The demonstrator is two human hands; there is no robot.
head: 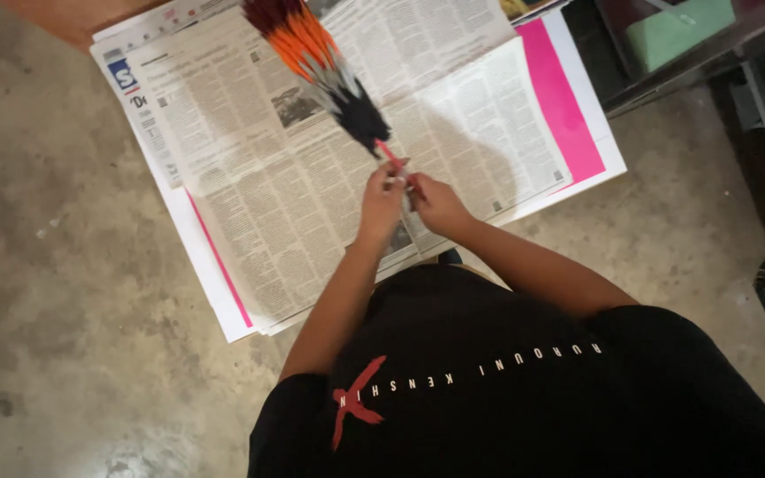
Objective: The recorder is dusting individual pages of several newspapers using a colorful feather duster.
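Gripping the red handle of a feather duster [325, 75], the left hand [383, 196] and right hand [436, 204] close on it side by side. The duster slants up and away over newspapers [258, 195] spread on a concrete floor [64, 310], above pink and white sheets [568, 115].

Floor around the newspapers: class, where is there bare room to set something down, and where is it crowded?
Bare concrete floor lies left of the newspapers, and a smaller patch lies to their right, before the dark shelf. It is crowded over the papers, where both hands hold the feather duster.
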